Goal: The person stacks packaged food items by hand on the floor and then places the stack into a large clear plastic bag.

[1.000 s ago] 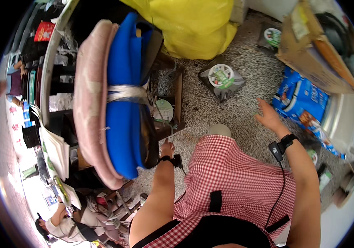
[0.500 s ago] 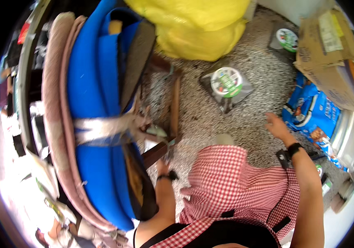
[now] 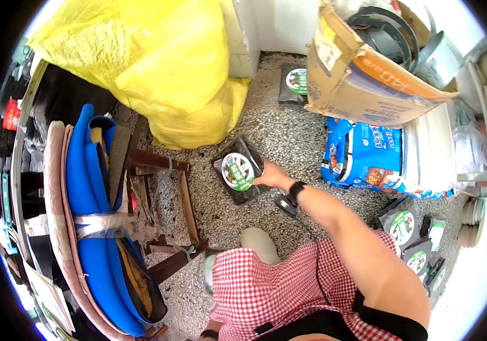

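My right hand (image 3: pixel 272 174) reaches down to the speckled floor, and its fingers grip the right edge of a flat, dark, plastic-wrapped package (image 3: pixel 249 150). A round white and green label (image 3: pixel 237 171) covers the middle of that package. At the wrist sits a black band (image 3: pixel 296 190), with a dark rounded device (image 3: pixel 286 206) beside it. Only the dark band of my left wrist (image 3: pixel 209 334) shows at the lower edge; the left hand itself lies out of sight. A similar dark package (image 3: pixel 285 91) rests farther off, beside a cardboard box.
A big yellow sack (image 3: pixel 192 85) stands far left. Blue and pink rolled mats (image 3: pixel 84 187) lean by a brown wooden frame (image 3: pixel 189 207). At right are an open cardboard box (image 3: pixel 368 91), blue snack-like bags (image 3: pixel 363 148) and several labelled dark packages (image 3: pixel 402 227).
My right hand has gone from bare floor to gripping the labelled package. My left hand has dropped from beside the wooden frame out of view. The whole view has shifted.
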{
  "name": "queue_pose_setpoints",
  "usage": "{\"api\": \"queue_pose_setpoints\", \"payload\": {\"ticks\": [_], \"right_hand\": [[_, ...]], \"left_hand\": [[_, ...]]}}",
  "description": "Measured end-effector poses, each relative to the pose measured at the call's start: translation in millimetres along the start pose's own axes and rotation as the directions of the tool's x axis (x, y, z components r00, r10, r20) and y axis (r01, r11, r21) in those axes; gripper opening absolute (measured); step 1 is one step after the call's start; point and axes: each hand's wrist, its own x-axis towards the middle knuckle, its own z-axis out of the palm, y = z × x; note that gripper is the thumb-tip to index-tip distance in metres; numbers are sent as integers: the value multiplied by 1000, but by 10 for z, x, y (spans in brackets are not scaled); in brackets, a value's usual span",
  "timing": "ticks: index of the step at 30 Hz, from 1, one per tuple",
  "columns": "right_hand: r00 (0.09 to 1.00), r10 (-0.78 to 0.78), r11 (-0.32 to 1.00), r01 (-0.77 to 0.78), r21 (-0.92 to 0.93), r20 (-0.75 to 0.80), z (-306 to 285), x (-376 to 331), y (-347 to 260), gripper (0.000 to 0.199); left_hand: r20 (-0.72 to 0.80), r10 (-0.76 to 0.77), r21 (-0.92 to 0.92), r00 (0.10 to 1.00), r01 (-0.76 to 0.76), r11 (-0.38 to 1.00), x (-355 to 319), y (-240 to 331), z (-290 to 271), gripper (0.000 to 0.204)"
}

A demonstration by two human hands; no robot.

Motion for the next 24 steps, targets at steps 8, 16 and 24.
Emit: {"api": "queue_pose_setpoints", "payload": {"ticks": [8, 16, 24], "right_hand": [[865, -453, 839, 331, -432, -215, -1861, -2410, 540, 60], [727, 416, 874, -153, 461, -547, -1809, -4836, 1550, 89], [-5, 940, 316, 389, 865, -341, -385, -6696, 1399, 41]], "left_hand": [[337, -351, 712, 874, 7, 702, 609, 48, 2987, 50], [460, -584, 595, 668, -721, -355, 406, -150, 5911, 72], [605, -13, 791, 796, -599, 121, 1602, -392, 8028, 66]]}}
